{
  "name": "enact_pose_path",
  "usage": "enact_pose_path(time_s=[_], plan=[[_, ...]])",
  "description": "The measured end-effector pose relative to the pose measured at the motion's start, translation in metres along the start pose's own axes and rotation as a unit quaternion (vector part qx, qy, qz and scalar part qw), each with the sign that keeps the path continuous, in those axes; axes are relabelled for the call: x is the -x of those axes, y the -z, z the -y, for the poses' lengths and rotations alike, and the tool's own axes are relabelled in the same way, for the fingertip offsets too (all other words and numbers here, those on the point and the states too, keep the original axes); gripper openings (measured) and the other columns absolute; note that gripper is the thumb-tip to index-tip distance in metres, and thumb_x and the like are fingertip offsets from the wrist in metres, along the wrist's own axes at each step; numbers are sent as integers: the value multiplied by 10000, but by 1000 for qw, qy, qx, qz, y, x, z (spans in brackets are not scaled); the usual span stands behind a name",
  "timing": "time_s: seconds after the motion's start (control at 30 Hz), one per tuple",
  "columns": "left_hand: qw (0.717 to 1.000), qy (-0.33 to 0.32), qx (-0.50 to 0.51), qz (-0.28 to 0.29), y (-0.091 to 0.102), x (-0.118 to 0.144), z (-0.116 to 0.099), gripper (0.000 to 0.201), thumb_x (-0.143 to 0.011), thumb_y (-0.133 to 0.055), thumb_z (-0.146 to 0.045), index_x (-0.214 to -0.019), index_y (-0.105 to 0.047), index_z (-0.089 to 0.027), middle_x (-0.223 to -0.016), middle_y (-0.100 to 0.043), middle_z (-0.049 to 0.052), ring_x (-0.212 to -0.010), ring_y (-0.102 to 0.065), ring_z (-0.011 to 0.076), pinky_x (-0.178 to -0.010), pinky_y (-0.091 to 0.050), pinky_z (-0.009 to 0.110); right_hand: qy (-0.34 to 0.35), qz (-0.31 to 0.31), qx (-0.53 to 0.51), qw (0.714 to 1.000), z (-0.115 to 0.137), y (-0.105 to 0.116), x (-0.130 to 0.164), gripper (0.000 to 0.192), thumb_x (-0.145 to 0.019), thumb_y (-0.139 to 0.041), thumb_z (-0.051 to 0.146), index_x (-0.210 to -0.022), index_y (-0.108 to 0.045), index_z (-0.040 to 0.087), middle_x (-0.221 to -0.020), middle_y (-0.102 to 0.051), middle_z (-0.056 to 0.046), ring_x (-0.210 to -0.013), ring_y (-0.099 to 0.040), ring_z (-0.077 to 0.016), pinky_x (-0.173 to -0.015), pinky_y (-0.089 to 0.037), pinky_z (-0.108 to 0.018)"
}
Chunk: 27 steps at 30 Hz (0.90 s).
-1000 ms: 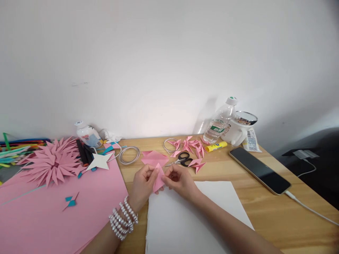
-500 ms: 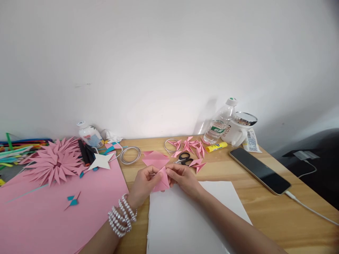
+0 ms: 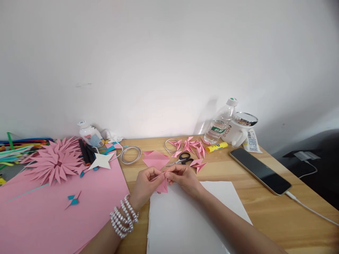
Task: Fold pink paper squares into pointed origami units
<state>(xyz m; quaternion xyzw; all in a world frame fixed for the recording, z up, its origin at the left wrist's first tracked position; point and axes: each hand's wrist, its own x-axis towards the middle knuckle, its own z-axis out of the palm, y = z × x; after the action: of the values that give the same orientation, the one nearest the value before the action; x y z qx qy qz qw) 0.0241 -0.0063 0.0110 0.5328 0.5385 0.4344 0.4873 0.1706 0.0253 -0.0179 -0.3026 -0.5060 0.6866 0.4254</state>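
Pinching from both sides, the left hand (image 3: 145,183) and the right hand (image 3: 182,177) hold one small folded pink paper piece (image 3: 162,184) between their fingertips, just above the near edge of a white sheet (image 3: 185,218) on the wooden desk (image 3: 265,208). Both grips are narrow, closed on the paper's upper edge, and its lower point hangs down toward the sheet. A pearl bracelet (image 3: 124,217) circles the left wrist.

The piece looks light, thin and easily creased; it would likely bend or crumple under a firm squeeze, so the folded edges and corners, where layers stack and stiffen, seem the safest places to hold it. A loose flap would probably spring open if released.

Beyond the hands lie a flat pink folded square (image 3: 155,159), black-handled scissors (image 3: 182,158) and a cluster of finished pink folded units (image 3: 192,146). A yellow glue stick (image 3: 216,146), a water bottle (image 3: 221,121) and a white mug (image 3: 239,128) stand farther back, with a phone (image 3: 261,170) on its cable to the right. On the left, a large pink paper flower (image 3: 55,162) and a white paper star (image 3: 102,160) rest on pink card (image 3: 53,218).
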Motion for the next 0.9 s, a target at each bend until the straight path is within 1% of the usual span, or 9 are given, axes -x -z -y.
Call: enact_pose_path(time_s=[0.17, 0.27, 0.37, 0.47, 0.57, 0.7, 0.8, 0.9], plan=[[999, 41, 14, 14, -1, 1, 0, 249, -660, -636, -366, -622, -556, -132, -580, -597, 8, -453, -517, 98, -357, -451, 204, 0, 0, 0, 1000, 2, 0, 0, 179, -629, -694, 316, -688, -672, 149, -594, -591, 7, -509, -504, -74, -509, -444, -205], [998, 42, 29, 31, -2, 1, -1, 253, -674, -626, -358, -622, -534, -128, -552, -601, 12, -406, -521, 99, -348, -437, 208, -5, -5, 3, 1000, 4, -1, 0, 207, -609, -703, 340, -642, -655, 142, -581, -582, 8, -505, -504, -75, -516, -443, -211], [996, 43, 44, 57, -1, 0, 0, 249, -716, -585, -365, -659, -532, -128, -536, -601, 17, -436, -564, 125, -384, -446, 221, -18, -23, 5, 1000, 4, -1, 0, 250, -579, -716, 369, -623, -634, 137, -585, -584, 5, -505, -509, -80, -518, -442, -220], [994, 56, 56, 79, 0, 0, 2, 269, -750, -540, -393, -703, -530, -128, -563, -610, 28, -483, -593, 146, -418, -457, 237, -25, -37, 12, 999, 4, -1, -1, 277, -570, -716, 389, -625, -619, 136, -580, -585, 3, -508, -516, -87, -518, -436, -226], [992, 65, 52, 93, 0, 0, 4, 272, -710, -593, -385, -718, -533, -120, -631, -633, 49, -506, -599, 145, -425, -451, 231, -28, -36, 28, 999, 5, -3, -1, 287, -576, -707, 402, -624, -612, 135, -565, -583, 5, -494, -520, -92, -504, -427, -231], [993, 77, 35, 87, -1, 1, 2, 226, -645, -669, -291, -702, -534, -118, -587, -621, 26, -515, -595, 140, -457, -459, 231, -26, -42, 34, 998, 6, -4, 0, 283, -571, -712, 393, -607, -599, 136, -563, -583, 10, -477, -517, -90, -493, -423, -231], [989, 90, 64, 102, -1, 1, 0, 209, -628, -682, -246, -715, -544, -116, -620, -633, 28, -542, -609, 149, -506, -481, 257, -23, -36, 26, 999, 4, -2, -1, 270, -591, -704, 381, -612, -592, 137, -532, -570, 16, -472, -521, -92, -497, -429, -234], [984, 93, 104, 113, 1, -1, 2, 224, -610, -700, -236, -719, -550, -110, -668, -647, 44, -592, -636, 176, -550, -494, 278, -21, -26, 13, 999, 2, 0, -1, 263, -634, -674, 384, -619, -587, 136, -518, -563, 17, -474, -522, -93, -504, -433, -234]])
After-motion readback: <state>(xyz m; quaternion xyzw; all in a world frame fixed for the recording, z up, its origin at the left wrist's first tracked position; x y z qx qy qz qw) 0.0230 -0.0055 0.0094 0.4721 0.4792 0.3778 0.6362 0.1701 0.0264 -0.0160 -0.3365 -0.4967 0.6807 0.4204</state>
